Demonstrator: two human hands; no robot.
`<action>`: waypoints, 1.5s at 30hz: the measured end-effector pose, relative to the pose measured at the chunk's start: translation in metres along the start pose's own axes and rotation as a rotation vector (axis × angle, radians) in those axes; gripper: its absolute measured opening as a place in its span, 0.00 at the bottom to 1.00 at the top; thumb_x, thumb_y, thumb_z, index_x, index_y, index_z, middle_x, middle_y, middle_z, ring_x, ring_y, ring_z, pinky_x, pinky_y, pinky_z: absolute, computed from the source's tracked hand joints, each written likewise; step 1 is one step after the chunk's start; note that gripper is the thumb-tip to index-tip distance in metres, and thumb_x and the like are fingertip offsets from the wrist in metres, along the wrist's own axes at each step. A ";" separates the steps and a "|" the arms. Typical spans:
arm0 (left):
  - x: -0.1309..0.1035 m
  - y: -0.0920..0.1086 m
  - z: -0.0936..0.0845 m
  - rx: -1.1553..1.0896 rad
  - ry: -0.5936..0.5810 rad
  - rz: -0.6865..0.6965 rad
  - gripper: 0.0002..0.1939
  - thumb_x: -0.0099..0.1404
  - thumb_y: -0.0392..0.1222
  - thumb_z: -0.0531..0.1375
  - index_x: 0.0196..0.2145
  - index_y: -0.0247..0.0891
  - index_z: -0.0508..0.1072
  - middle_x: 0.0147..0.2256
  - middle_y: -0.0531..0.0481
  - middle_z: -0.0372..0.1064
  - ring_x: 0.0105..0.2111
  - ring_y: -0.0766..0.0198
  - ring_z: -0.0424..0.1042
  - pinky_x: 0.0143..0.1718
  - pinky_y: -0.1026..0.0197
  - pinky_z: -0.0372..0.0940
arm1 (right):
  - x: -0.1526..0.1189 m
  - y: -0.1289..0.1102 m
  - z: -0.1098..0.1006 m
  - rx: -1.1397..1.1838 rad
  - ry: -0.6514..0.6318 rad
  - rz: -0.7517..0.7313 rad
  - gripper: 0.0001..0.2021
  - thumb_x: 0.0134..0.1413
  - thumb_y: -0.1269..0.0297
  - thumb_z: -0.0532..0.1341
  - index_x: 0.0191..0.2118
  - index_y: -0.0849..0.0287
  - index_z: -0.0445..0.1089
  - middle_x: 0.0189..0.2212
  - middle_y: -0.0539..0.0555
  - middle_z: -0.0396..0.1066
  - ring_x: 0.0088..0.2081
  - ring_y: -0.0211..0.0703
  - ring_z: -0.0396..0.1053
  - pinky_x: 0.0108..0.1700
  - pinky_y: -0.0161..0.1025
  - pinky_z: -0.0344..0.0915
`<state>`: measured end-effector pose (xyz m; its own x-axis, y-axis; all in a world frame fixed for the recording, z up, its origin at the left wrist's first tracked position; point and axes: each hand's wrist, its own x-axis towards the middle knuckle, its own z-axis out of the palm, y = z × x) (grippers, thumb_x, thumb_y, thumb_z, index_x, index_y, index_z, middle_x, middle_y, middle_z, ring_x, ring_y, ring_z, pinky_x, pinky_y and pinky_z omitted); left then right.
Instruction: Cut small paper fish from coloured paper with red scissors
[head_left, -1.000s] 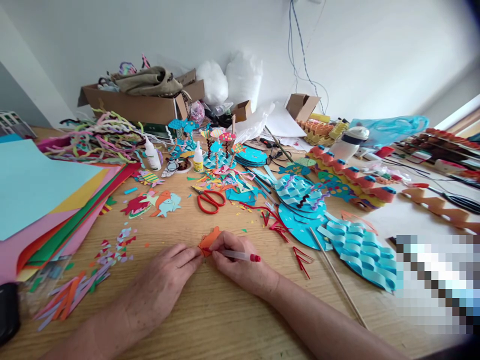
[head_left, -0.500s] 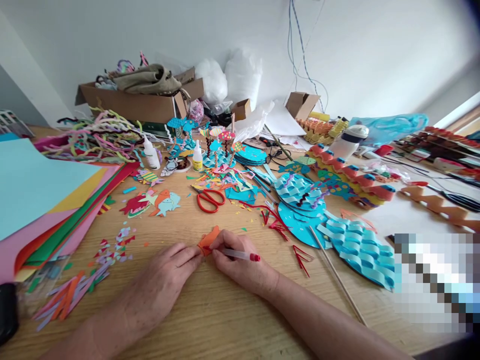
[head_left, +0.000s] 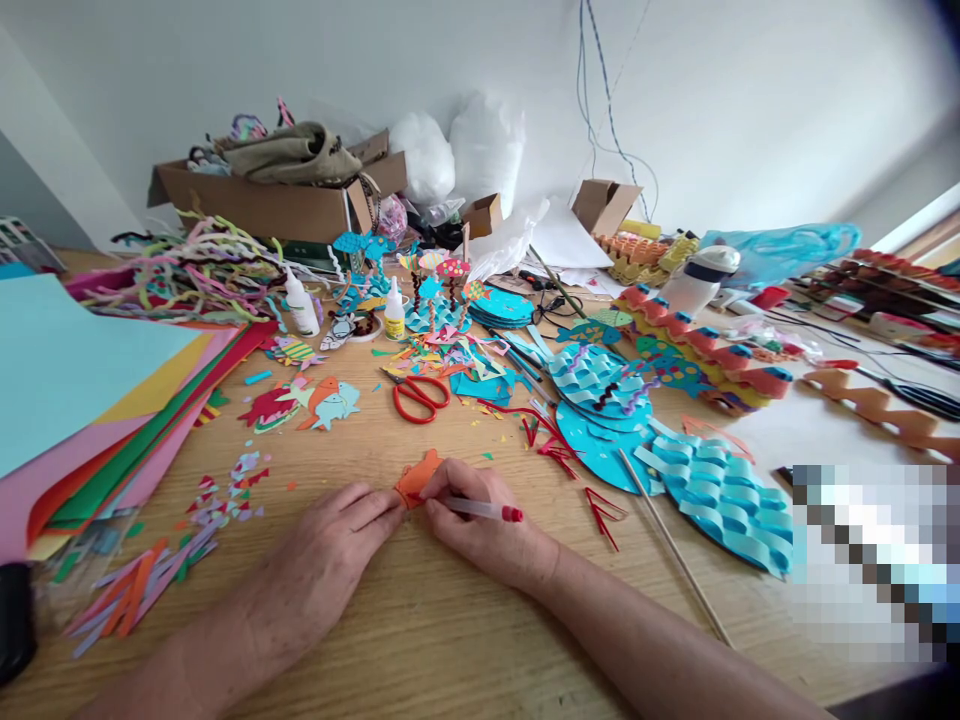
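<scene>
An orange paper fish (head_left: 420, 474) lies on the wooden table in front of me, partly covered by my fingers. My left hand (head_left: 341, 540) is closed, its fingertips pinning the fish's left edge. A clear-barrelled pen with a red end cap (head_left: 480, 509) is gripped in my right hand (head_left: 487, 530), which rests on the table. The pen's tip is at the fish, though my fingers partly hide it. Beyond the fish lie red-handled scissors (head_left: 421, 399), with their blades pointing away to the left. Several cut paper fish (head_left: 330, 402) sit to the left of the scissors.
Coloured paper sheets (head_left: 82, 370) are stacked at left, near paper scraps (head_left: 232, 490) and strips (head_left: 135, 595). Two glue bottles (head_left: 394, 312) stand farther back. Woven blue paper discs (head_left: 720, 490) and a thin wooden stick (head_left: 675, 545) lie at right. Cardboard boxes (head_left: 255, 205) line the wall.
The view has shifted very slightly. Both hands, the pen and the orange paper fish stay in almost the same place.
</scene>
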<state>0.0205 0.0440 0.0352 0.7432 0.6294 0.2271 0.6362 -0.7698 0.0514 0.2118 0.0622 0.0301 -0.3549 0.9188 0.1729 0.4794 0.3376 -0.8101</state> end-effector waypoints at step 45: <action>-0.001 -0.001 0.001 -0.051 0.032 -0.028 0.22 0.59 0.24 0.45 0.45 0.34 0.71 0.42 0.46 0.71 0.41 0.60 0.67 0.43 0.59 0.67 | -0.002 -0.002 -0.003 -0.019 0.006 0.010 0.05 0.42 0.75 0.54 0.24 0.58 0.61 0.17 0.44 0.61 0.18 0.30 0.56 0.22 0.27 0.54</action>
<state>0.0200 0.0442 0.0337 0.7174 0.6479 0.2558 0.6449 -0.7566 0.1078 0.2140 0.0605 0.0327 -0.3452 0.9233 0.1682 0.4978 0.3321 -0.8012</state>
